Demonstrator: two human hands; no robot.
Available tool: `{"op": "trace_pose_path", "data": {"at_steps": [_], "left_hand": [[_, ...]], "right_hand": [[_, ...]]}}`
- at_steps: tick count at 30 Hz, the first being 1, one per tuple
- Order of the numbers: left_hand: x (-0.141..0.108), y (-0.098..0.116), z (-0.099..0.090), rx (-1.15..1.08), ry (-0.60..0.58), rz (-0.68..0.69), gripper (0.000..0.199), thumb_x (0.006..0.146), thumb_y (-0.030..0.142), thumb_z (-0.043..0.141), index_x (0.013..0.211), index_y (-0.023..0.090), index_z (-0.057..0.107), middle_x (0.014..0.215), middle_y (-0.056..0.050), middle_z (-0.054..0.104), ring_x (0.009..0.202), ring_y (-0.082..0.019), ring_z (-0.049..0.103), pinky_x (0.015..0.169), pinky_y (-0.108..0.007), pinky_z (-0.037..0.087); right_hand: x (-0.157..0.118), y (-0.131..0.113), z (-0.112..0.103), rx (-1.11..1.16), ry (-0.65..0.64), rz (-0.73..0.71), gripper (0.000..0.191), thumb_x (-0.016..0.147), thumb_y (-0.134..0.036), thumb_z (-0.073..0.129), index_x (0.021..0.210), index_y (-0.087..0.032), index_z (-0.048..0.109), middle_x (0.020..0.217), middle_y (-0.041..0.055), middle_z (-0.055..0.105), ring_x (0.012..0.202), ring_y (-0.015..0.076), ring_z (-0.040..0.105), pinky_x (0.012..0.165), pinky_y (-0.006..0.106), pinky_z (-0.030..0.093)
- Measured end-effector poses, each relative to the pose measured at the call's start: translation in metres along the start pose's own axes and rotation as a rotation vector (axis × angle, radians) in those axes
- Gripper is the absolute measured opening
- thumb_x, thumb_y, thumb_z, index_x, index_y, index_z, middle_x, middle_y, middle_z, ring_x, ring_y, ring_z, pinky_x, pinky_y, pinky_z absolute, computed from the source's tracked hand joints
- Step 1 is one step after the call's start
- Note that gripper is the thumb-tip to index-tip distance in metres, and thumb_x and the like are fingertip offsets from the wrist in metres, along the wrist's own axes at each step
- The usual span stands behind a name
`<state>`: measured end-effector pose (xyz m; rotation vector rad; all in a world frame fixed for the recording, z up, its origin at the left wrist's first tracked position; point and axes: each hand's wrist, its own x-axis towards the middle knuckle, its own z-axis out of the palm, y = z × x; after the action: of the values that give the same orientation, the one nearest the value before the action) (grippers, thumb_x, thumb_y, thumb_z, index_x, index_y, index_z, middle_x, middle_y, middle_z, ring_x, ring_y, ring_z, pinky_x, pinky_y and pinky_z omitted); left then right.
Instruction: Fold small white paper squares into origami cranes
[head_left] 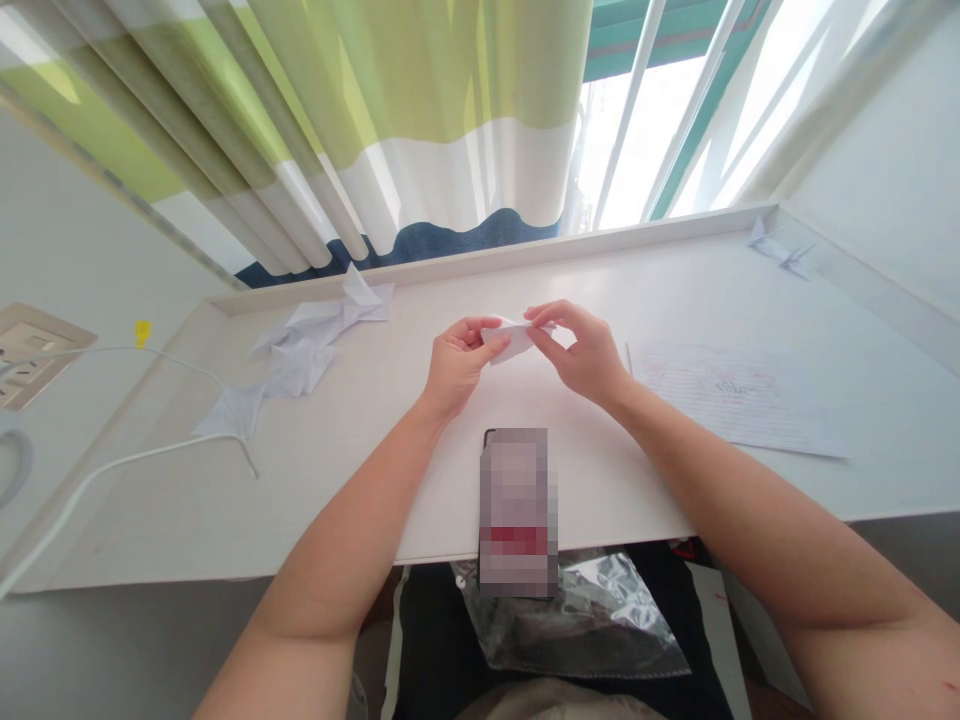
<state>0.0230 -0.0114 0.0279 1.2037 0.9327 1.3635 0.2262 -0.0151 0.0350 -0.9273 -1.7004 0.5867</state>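
Note:
A small piece of folded white paper (511, 343) is held up over the middle of the white desk (420, 480). My left hand (460, 362) pinches its left side between thumb and fingers. At the paper's right end, my right hand (579, 350) grips the edge with thumb and fingertips. Below the hands, a phone (517, 500) with a blurred screen lies at the desk's front edge. Several folded white paper pieces (300, 350) are grouped on the left of the desk.
Lined sheets with writing (735, 395) lie on the right. Folded paper (784, 252) rests in the far right corner. A white cable (127, 462) crosses the left side. A clear plastic bag (592, 620) is on the lap. Curtains (450, 100) hang behind the desk's raised back edge.

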Motion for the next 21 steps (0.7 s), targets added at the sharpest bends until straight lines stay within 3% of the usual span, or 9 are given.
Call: {"op": "trace_pose_path", "data": {"at_steps": [4,7,10,13,17,21], "left_hand": [[-0.002,0.004,0.001,0.012,0.021,0.0,0.037,0.068,0.038,0.102,0.094,0.021,0.081,0.088,-0.002,0.081,0.079,-0.015,0.072,0.076,-0.031,0.057],[-0.002,0.006,0.001,0.007,0.007,-0.015,0.037,0.067,0.038,0.102,0.092,0.02,0.081,0.088,-0.002,0.081,0.079,-0.015,0.073,0.076,-0.031,0.057],[-0.002,0.007,-0.001,-0.005,-0.001,-0.017,0.038,0.066,0.039,0.103,0.091,0.021,0.081,0.087,-0.002,0.081,0.077,-0.015,0.072,0.075,-0.031,0.057],[-0.001,0.007,-0.003,-0.002,-0.014,-0.014,0.04,0.065,0.04,0.104,0.091,0.021,0.081,0.087,-0.002,0.081,0.079,-0.015,0.073,0.077,-0.031,0.058],[-0.001,0.006,-0.004,-0.019,-0.051,-0.031,0.041,0.066,0.042,0.104,0.094,0.022,0.081,0.089,-0.002,0.082,0.081,-0.016,0.074,0.079,-0.032,0.058],[-0.002,0.006,-0.004,-0.017,-0.082,-0.026,0.041,0.067,0.043,0.103,0.096,0.022,0.082,0.09,-0.003,0.083,0.082,-0.018,0.075,0.08,-0.034,0.059]], "right_hand": [[0.0,-0.003,0.0,0.066,0.0,-0.004,0.009,0.097,-0.035,0.072,0.098,-0.029,0.067,0.123,0.0072,0.076,0.122,0.0289,0.071,0.103,0.054,0.061],[0.002,0.001,-0.002,0.084,0.016,0.064,0.028,0.09,-0.037,0.08,0.114,-0.029,0.068,0.132,0.0089,0.072,0.129,0.0307,0.069,0.105,0.053,0.061],[0.003,0.008,-0.003,0.121,-0.077,0.211,0.052,0.089,-0.043,0.081,0.136,-0.03,0.063,0.116,0.0067,0.075,0.11,0.029,0.076,0.097,0.051,0.063],[0.004,0.01,-0.004,0.215,-0.183,0.294,0.059,0.092,-0.047,0.079,0.145,-0.029,0.059,0.1,0.0032,0.077,0.087,0.0248,0.077,0.085,0.047,0.065],[0.005,0.009,-0.006,0.398,-0.172,0.329,0.068,0.086,-0.044,0.086,0.147,-0.033,0.057,0.11,0.004,0.078,0.093,0.0249,0.078,0.089,0.046,0.065],[0.006,0.009,-0.009,0.517,-0.217,0.428,0.075,0.082,-0.04,0.089,0.15,-0.035,0.055,0.1,0.0012,0.078,0.093,0.0247,0.08,0.098,0.051,0.065]]}}
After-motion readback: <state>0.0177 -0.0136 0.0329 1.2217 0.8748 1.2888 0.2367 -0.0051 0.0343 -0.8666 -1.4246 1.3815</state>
